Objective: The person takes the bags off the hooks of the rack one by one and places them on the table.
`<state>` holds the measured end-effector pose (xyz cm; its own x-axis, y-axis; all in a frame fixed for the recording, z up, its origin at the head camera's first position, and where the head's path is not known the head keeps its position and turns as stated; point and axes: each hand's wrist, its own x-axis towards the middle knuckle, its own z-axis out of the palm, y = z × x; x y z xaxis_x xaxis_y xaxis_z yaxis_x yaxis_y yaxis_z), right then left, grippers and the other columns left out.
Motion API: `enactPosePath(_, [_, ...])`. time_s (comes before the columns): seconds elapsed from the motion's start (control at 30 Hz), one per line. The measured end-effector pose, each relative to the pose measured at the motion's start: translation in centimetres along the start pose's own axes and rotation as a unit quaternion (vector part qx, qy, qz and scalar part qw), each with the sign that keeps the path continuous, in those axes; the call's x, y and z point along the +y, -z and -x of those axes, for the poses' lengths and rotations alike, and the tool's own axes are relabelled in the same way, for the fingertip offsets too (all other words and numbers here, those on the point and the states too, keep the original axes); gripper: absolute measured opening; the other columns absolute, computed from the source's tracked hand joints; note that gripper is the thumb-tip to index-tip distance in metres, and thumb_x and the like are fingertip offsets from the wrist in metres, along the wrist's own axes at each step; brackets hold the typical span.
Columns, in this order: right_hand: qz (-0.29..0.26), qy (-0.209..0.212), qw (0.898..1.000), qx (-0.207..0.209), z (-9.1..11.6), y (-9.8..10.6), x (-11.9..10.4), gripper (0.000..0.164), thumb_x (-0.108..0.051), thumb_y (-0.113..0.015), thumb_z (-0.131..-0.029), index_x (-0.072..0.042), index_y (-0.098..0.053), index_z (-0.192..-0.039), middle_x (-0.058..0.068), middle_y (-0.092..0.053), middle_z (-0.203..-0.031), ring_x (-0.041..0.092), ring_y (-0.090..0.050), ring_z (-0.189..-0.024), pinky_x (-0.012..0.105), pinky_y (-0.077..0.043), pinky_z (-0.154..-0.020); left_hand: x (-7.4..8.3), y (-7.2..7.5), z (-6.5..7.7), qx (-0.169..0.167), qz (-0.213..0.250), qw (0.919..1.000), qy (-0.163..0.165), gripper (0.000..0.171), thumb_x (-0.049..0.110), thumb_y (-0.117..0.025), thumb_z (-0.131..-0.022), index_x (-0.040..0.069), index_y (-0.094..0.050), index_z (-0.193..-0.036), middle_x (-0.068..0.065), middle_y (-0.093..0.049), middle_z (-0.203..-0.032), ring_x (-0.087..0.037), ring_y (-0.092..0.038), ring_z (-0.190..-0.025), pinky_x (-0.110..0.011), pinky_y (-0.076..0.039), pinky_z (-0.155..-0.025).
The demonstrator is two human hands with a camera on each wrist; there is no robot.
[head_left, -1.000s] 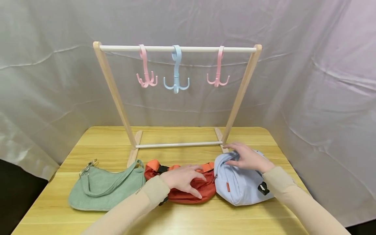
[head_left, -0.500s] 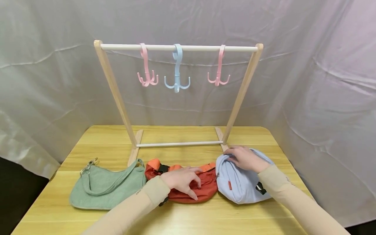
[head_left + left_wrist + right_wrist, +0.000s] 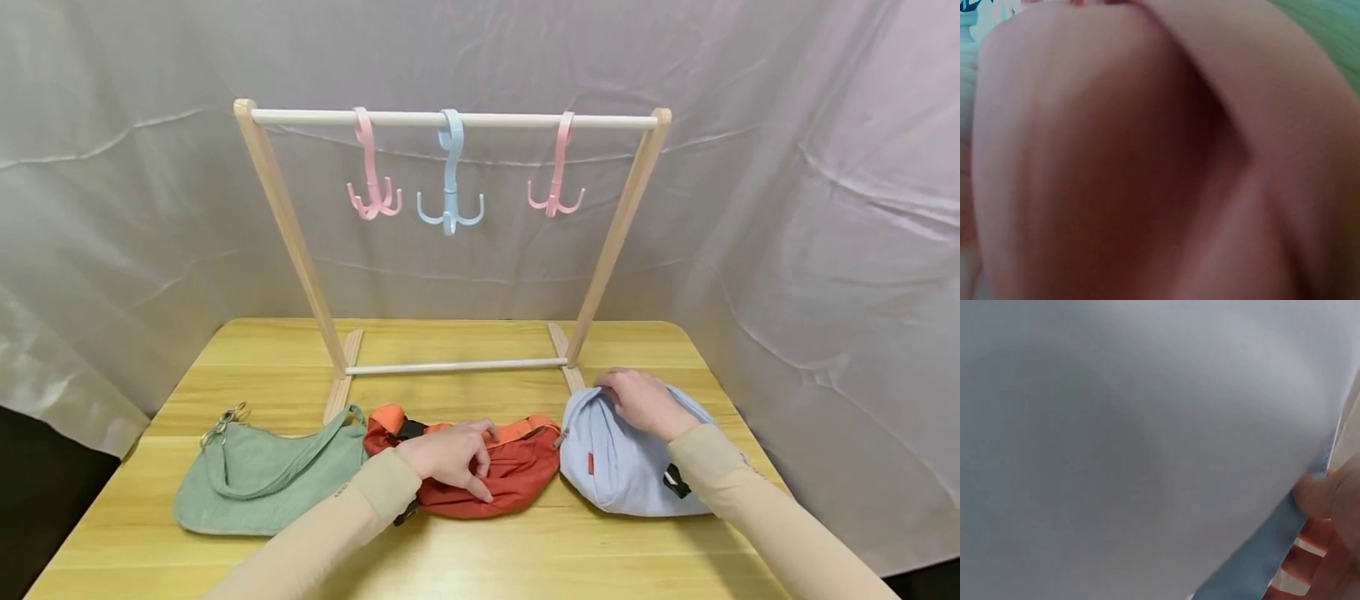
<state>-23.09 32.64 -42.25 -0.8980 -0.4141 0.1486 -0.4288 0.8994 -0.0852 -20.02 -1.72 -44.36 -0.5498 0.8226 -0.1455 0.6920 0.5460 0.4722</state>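
Observation:
Three bags lie in a row on the table. In the head view my left hand (image 3: pixel 447 455) rests on a red crossbody bag (image 3: pixel 525 473) with an orange strap and black buckle; its fingers are bent, the thumb apart from them, some fingertips hidden. The left wrist view is filled by blurred skin. My right hand (image 3: pixel 643 403) grips the top edge of a light blue bag (image 3: pixel 622 479). In the right wrist view the thumb presses a blue band (image 3: pixel 1260 550) of it, fingers behind. A green shoulder bag (image 3: pixel 277 479), touched by neither hand, lies at the left.
Behind the bags stands a wooden rack (image 3: pixel 281 217) with a white top bar (image 3: pixel 502 120). From it hang a left pink hook (image 3: pixel 371 167), a blue hook (image 3: pixel 451 175) and a right pink hook (image 3: pixel 557 167). A pale curtain surrounds the wooden table (image 3: pixel 487 558).
My right hand has closed on the light blue bag's top and shifted it slightly right, away from the red bag. My left hand has slid a little left, its fingers bending more.

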Motion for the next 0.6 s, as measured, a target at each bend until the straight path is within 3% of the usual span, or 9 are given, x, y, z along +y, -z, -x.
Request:
enactPosePath(0.2, [0.012,-0.024,1.0,-0.014,-0.2,-0.1,0.3,0.019,0.001,-0.063,-0.093,-0.01,-0.075,-0.102,0.01,-0.075,-0.098,0.035,-0.071,-0.091,0.052,-0.056,-0.077,-0.5,0.0,0.6,0.006,0.012,0.9999,0.003,0.033,0.037,-0.086,-0.079,0.02,-0.064,-0.061,-0.005,-0.054,-0.137,-0.021,-0.048,-0.132,-0.031,-0.047,-0.104])
enactPosePath(0.6, [-0.003,-0.03,0.998,-0.063,-0.8,-0.6,-0.8,0.019,0.004,-0.061,-0.09,-0.008,-0.074,-0.098,0.01,-0.075,-0.095,0.033,-0.071,-0.091,0.05,-0.056,-0.074,-1.1,-0.2,2.0,0.027,0.017,0.9995,-0.003,0.036,0.038,-0.084,-0.081,0.019,-0.063,-0.059,-0.005,-0.057,-0.131,-0.021,-0.052,-0.125,-0.033,-0.048,-0.102])
